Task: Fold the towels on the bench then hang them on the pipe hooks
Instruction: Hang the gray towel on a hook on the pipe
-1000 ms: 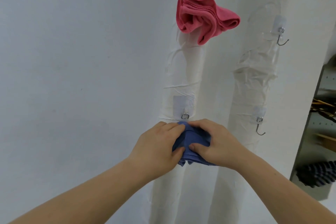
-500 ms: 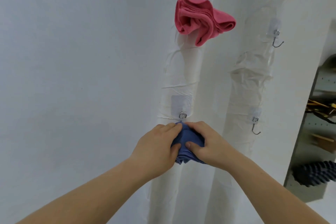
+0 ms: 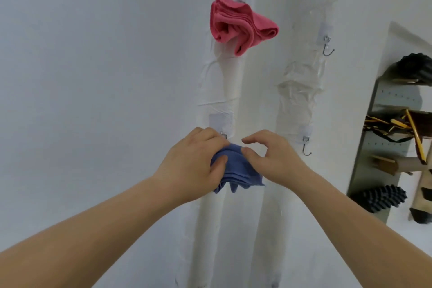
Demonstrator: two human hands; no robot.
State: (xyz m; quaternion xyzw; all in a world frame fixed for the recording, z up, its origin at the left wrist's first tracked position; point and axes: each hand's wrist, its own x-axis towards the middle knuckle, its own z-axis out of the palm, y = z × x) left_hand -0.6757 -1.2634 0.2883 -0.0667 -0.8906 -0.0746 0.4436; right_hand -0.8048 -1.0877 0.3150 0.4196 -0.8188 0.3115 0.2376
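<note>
Left hand fingers pinch the folded blue towel at the lower left pipe hook; right hand fingers apart beside it. Best support it until seated.

A utility corner: white-wrapped pipes with stick-on hooks beside a cluttered metal shelf

Two bare forearms enter from the lower corners of the frame, no sleeves visible. The left hand and right hand wear no gloves, rings or watch.
</note>
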